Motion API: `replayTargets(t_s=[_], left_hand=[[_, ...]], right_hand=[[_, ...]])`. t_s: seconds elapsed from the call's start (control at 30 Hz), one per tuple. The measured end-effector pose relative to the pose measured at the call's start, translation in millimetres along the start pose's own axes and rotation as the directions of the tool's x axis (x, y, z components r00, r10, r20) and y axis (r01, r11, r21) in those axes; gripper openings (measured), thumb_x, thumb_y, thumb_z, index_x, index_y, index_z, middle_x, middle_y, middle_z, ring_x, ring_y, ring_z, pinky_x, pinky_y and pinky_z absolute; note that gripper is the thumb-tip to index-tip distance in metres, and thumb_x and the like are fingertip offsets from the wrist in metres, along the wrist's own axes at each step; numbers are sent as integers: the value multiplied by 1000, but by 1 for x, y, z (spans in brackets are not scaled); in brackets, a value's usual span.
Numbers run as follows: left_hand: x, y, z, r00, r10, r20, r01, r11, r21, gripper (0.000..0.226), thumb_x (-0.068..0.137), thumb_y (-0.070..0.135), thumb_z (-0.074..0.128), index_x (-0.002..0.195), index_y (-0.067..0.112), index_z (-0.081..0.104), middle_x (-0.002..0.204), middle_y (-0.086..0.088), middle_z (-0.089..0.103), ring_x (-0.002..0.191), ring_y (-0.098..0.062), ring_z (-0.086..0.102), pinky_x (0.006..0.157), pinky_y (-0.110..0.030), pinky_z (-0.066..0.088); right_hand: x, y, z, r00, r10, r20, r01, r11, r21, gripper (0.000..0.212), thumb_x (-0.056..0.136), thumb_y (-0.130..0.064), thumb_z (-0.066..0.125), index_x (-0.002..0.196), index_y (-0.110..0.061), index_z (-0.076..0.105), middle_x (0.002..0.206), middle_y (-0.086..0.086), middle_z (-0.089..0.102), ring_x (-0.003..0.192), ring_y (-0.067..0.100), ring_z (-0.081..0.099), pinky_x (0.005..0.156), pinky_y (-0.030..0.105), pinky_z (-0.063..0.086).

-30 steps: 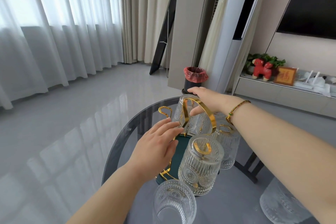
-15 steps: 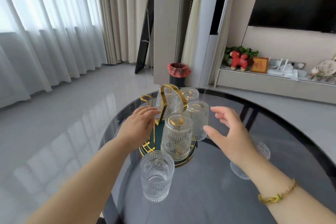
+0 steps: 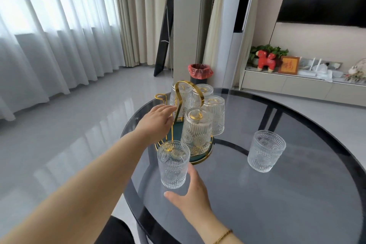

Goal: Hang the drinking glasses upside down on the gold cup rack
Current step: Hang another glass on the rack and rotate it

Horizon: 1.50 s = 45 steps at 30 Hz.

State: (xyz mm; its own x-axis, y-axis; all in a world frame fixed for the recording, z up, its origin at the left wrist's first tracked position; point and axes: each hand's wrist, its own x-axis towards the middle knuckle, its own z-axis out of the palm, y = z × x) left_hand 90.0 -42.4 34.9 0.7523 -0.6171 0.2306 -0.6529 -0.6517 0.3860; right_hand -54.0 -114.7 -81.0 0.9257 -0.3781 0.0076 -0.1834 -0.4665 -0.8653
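The gold cup rack, with a green base and a looped handle, stands at the far left of the round glass table. Several ribbed glasses hang upside down on it; one gold hook at its left is bare. My left hand lies flat against the rack's handle, fingers apart. An upright glass stands just in front of the rack. My right hand cups its base, thumb by its right side, fingers spread beneath. Another upright glass stands to the right.
The table's dark rim curves close to my left arm, with grey floor beyond. A bin with a red liner stands behind the table. A low cabinet with ornaments runs along the right wall.
My right hand has dropped from beside the hung glasses to the upright glass in front of the rack. The left hand stays on the rack. The view has tilted back.
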Motion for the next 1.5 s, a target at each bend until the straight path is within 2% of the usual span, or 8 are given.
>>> replayTargets(t_s=[0.17, 0.4, 0.63, 0.93, 1.1, 1.23, 1.4, 1.5], left_hand=[[-7, 4, -1, 1000, -15, 28, 15, 1000, 5, 41, 95, 23, 28, 136, 20, 25, 148, 0, 29, 138, -19, 14, 112, -37, 14], [-8, 5, -2, 999, -13, 46, 14, 1000, -9, 42, 95, 24, 28, 137, 20, 22, 150, 0, 25, 138, -18, 11, 113, -37, 12], [-9, 6, -1, 999, -15, 35, 16, 1000, -8, 43, 95, 23, 29, 137, 20, 21, 150, 0, 25, 138, -18, 11, 113, -37, 11], [-32, 10, 10, 999, 53, -13, -54, 979, -198, 49, 94, 25, 32, 138, 31, 11, 152, 8, 10, 139, -13, 6, 112, -31, 8], [-66, -26, 33, 998, -10, -69, -7, 971, -239, 66, 90, 11, 39, 136, 33, -4, 153, 3, 10, 139, -13, 10, 108, -25, 7], [-82, -60, 61, 995, -76, 69, 84, 989, -118, 65, 88, 9, 34, 138, 28, -2, 154, 2, 5, 140, -13, 7, 112, -28, 4], [-76, -66, 83, 987, -81, 135, 99, 986, -132, 59, 89, 9, 33, 139, 27, 8, 154, 2, 8, 140, -14, 8, 114, -31, 6], [-73, -68, 89, 991, -91, 94, 105, 982, -156, 61, 87, 8, 33, 139, 28, 8, 153, 2, 12, 140, -13, 9, 114, -31, 6]], right_hand=[[14, -4, 14, 994, -29, -108, 12, 989, -150, 95, 58, -41, 73, 135, -19, 20, 135, -1, 45, 123, 19, 39, 105, 29, 28], [22, -2, 14, 988, 9, -153, -19, 998, -66, 75, 55, -40, 73, 119, -20, 38, 115, -3, 52, 112, 20, 45, 101, 33, 34], [-10, 0, -11, 1000, 21, 10, -21, 994, 108, 62, 46, -43, 68, 93, -47, 28, 102, -21, 48, 97, 4, 49, 79, 19, 42], [-37, -40, -119, 993, -117, 10, 112, 970, 216, 60, 32, -40, 64, 91, -36, 53, 86, -22, 69, 81, -16, 57, 62, 1, 41], [-29, -88, -161, 985, -170, 4, 170, 984, 46, 60, 32, -51, 65, 89, -46, 48, 98, -17, 61, 93, 0, 57, 75, 25, 44], [-8, -136, -172, 980, -199, -9, 196, 969, -153, 59, 33, -58, 71, 82, -45, 41, 89, -31, 43, 75, -17, 47, 57, 13, 32], [32, -190, -165, 967, -255, 12, 249, 932, -264, 80, 32, -59, 70, 101, -30, 42, 107, -1, 57, 94, 16, 55, 76, 35, 48], [59, -213, -155, 965, -262, 18, 245, 874, -420, 72, 50, -51, 73, 107, -27, 38, 102, -4, 46, 82, 8, 48, 57, 25, 37]])
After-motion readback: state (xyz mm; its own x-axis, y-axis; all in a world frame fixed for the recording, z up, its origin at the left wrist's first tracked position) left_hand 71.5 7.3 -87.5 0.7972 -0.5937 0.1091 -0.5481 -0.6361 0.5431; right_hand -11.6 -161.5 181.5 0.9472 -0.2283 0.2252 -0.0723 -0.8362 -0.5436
